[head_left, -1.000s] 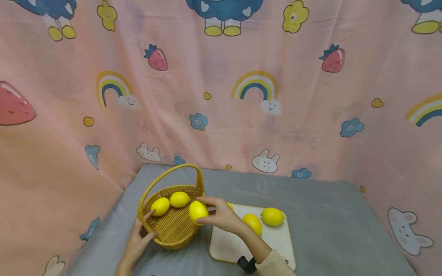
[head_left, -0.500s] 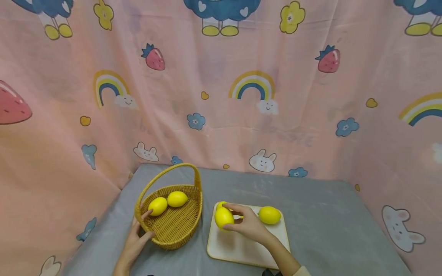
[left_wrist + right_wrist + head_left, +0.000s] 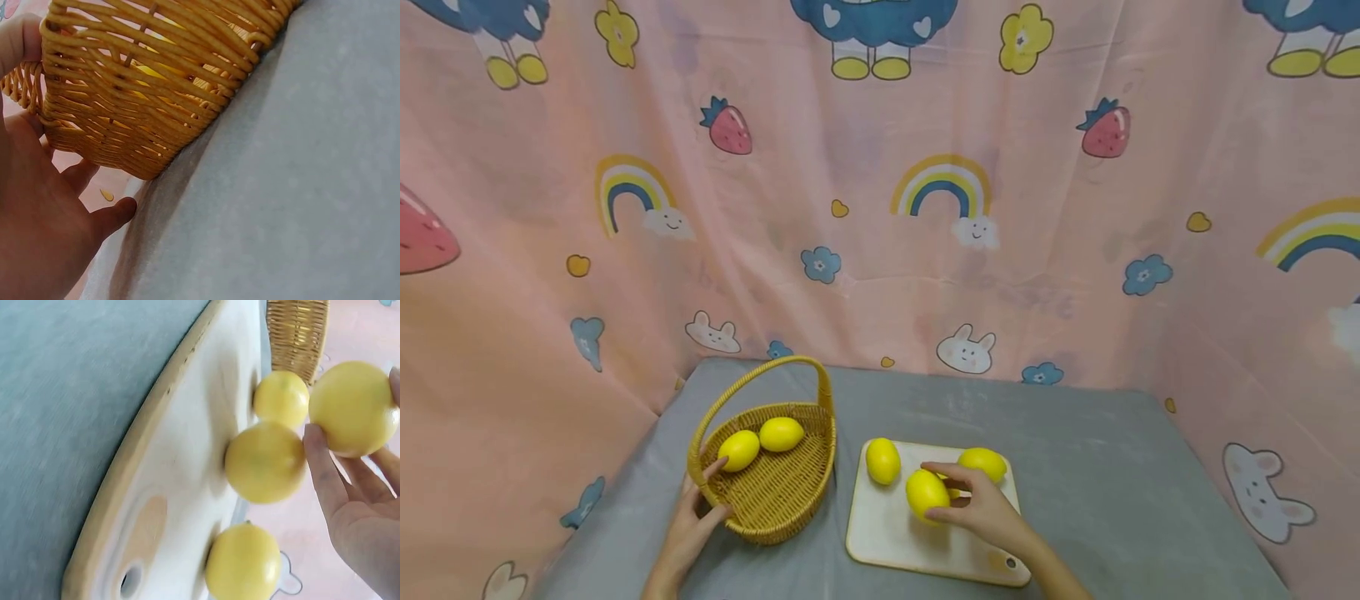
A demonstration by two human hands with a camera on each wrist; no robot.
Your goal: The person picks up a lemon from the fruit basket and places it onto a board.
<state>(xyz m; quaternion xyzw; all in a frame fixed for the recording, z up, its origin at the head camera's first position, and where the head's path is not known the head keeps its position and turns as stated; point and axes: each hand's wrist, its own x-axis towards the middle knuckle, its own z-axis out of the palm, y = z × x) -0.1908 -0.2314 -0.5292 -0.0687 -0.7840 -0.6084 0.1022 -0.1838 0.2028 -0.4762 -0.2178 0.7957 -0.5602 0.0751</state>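
Observation:
A wicker basket (image 3: 775,500) with an arched handle holds two lemons, a left lemon (image 3: 739,451) and a right lemon (image 3: 781,434). My left hand (image 3: 687,527) grips its left rim near the handle's foot; the left wrist view shows this hand (image 3: 44,212) against the woven side. Between thumb and fingers, my right hand (image 3: 992,510) holds a lemon (image 3: 926,497) above the white cutting board (image 3: 880,533). Three other lemons rest on that board, including a far-left lemon (image 3: 882,461) and a far-right lemon (image 3: 983,462). The middle lemon (image 3: 265,462) is mostly hidden in the head view.
A grey cloth (image 3: 1112,500) covers the table. Behind and at both sides hangs a pink curtain (image 3: 865,308) with cartoon prints. The board's handle hole (image 3: 1011,563) lies at its near right corner, and the basket's handle (image 3: 752,379) arches over its opening.
My right hand has carried the lemon rightward from over the basket's right side to over the board. The left hand stays on the basket. The head view has shifted slightly.

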